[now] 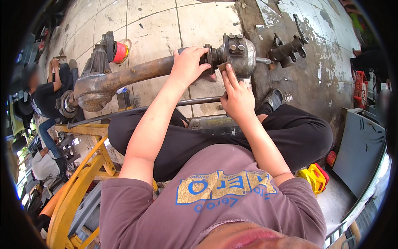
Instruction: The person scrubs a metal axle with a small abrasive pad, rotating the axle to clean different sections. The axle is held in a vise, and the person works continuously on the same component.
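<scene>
A long rusty vehicle axle housing (137,74) lies across in front of me, with a round steel knuckle (248,56) at its right end. My left hand (188,64) is wrapped over the tube, its fingers and thumb at the flange (208,57) beside the knuckle. Against the knuckle's lower left edge, my right hand (238,93) presses a small brown piece of sandpaper (222,67) with outstretched fingertips. The right thumb and palm underside are partly hidden. Just below that hand runs a long thin metal rod (178,102).
A red and yellow tin (120,52) stands behind the axle. Another metal steering part (288,49) lies at the far right on the stained floor. A yellow metal frame (78,186) is at my left. A person (47,93) sits farther left. A grey-blue cabinet (360,149) stands right.
</scene>
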Action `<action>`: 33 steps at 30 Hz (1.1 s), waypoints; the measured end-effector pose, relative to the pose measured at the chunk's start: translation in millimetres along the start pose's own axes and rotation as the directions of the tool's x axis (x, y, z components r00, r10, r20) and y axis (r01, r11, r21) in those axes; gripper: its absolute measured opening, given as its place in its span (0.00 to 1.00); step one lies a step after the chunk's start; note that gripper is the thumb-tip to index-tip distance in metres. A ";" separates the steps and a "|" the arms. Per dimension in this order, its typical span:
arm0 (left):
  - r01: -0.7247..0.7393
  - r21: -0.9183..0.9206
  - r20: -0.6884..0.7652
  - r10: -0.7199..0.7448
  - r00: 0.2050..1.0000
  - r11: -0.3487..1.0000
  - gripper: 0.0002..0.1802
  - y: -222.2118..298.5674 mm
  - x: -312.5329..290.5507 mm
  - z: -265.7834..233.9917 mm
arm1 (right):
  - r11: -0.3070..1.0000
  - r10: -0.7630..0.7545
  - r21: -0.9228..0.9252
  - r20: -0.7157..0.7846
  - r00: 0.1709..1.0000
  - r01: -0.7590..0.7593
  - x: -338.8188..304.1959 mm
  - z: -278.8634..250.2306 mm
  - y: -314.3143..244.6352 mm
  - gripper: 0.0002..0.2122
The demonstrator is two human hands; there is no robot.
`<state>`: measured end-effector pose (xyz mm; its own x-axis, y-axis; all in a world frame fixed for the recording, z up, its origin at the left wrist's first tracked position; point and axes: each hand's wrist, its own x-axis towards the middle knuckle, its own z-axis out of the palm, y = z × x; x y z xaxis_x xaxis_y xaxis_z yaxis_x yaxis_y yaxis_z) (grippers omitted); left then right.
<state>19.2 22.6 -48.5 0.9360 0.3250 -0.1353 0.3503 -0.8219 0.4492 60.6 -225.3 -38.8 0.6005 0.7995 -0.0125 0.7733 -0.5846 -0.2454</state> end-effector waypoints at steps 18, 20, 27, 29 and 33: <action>-0.009 0.033 0.040 0.008 0.999 0.999 0.37 7.9 -1.2 -6.1 | 0.994 0.013 0.112 -0.019 1.000 -0.010 15.0 -0.6 7.2 0.47; 0.007 0.032 0.037 -0.008 0.999 0.999 0.37 4.5 -5.5 -7.1 | 0.993 0.028 0.113 -0.007 1.000 -0.027 24.5 -3.7 -3.9 0.48; 0.000 0.011 0.070 -0.001 0.998 1.000 0.34 11.3 0.7 -8.1 | 0.988 0.055 0.144 0.024 0.998 -0.058 18.6 -1.9 1.6 0.48; 0.000 0.004 0.032 -0.001 0.999 1.000 0.32 7.7 -0.8 -4.7 | 0.989 0.039 0.143 0.047 0.998 -0.045 6.0 0.0 3.1 0.48; 0.014 -0.020 0.040 -0.014 0.999 1.000 0.29 8.1 -3.2 1.0 | 0.993 -0.002 0.120 -0.038 0.999 0.007 9.4 -1.1 1.1 0.47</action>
<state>19.0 14.5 -45.2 0.9318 0.3173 -0.1766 0.3631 -0.8074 0.4650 67.3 -218.5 -38.1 0.6061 0.7950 0.0247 0.7473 -0.5587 -0.3597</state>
